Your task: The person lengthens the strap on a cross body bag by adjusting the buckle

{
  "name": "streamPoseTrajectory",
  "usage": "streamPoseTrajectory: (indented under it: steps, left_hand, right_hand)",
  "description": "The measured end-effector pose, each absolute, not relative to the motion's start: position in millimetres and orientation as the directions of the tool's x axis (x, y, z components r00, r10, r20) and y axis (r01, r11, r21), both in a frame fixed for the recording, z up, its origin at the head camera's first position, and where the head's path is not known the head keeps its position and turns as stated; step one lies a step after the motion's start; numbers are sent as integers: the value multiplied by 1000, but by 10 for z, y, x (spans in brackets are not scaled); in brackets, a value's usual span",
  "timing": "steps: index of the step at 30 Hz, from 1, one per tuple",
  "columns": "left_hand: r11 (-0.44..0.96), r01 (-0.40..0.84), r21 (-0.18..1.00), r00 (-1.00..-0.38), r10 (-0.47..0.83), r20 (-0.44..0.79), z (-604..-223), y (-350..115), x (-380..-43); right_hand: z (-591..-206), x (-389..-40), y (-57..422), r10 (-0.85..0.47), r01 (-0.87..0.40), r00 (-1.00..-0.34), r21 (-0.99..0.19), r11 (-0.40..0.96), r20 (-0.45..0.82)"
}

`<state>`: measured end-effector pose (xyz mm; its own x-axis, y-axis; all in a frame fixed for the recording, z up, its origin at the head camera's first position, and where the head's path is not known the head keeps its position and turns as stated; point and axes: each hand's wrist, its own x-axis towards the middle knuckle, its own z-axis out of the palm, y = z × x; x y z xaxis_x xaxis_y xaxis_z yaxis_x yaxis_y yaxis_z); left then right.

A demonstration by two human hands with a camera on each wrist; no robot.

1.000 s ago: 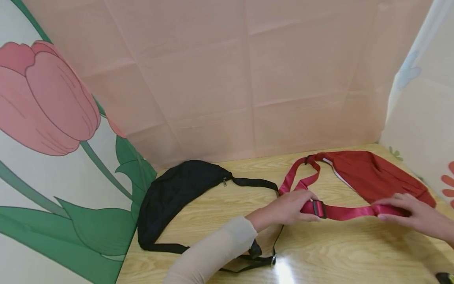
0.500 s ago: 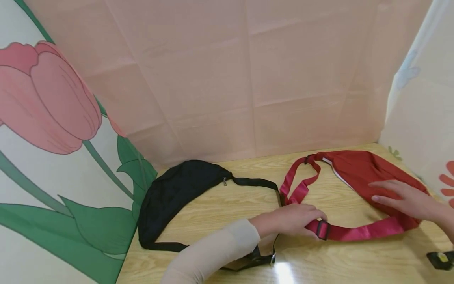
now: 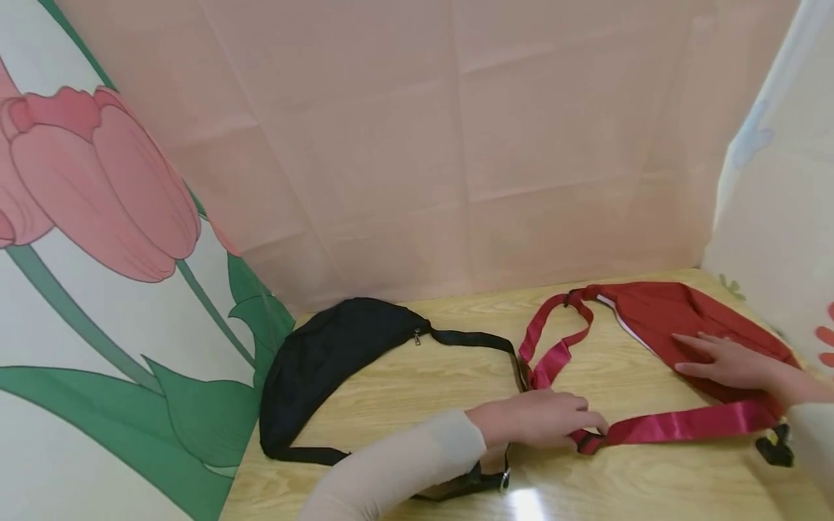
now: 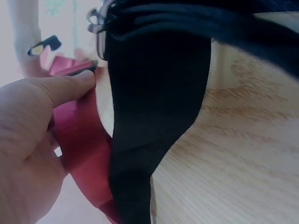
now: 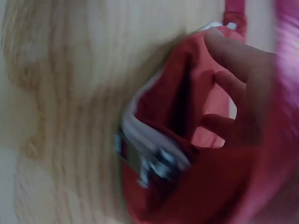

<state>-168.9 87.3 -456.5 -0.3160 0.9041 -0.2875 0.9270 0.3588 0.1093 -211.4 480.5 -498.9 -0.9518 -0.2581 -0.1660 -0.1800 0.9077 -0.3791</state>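
Note:
A red waist bag (image 3: 691, 311) lies at the right of the table, with a white-edged zip. My right hand (image 3: 733, 362) is over its front, fingers spread and lightly bent; in the right wrist view the fingertips touch or nearly touch the red fabric, and a zip pull (image 5: 161, 165) shows below. The bag's crimson strap (image 3: 691, 423) runs across to my left hand (image 3: 544, 418), which pinches it by the dark slider buckle (image 3: 589, 440). In the left wrist view the thumb presses at this buckle. The strap's far loop (image 3: 554, 358) lies behind the left hand.
A black waist bag (image 3: 332, 365) lies on the wooden table (image 3: 404, 391) at the left. Its black strap (image 3: 478, 339) passes close by the crimson one and partly under my left arm. A small black-and-yellow item (image 3: 775, 445) is at my right wrist. Pink sheeting (image 3: 404, 145) hangs behind.
My right hand has let go of the strap and moved up and back onto the red bag. The left hand has come slightly nearer with the buckle, and the strap now hangs lower.

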Motion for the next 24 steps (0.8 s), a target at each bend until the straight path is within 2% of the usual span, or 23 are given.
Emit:
streamPoseTrajectory:
  steps: [7, 24]
  left_hand:
    - [325, 944, 59, -302, 921, -247, -4647, 800, -1718]
    - [323, 946, 34, -303, 914, -269, -4623, 754, -1696]
  right_hand:
    - [-5104, -2228, 4833, -228, -177, -961, -285, 942, -158]
    - [-5170, -2400, 5004, -207, -147, -964, -315, 938, -165]
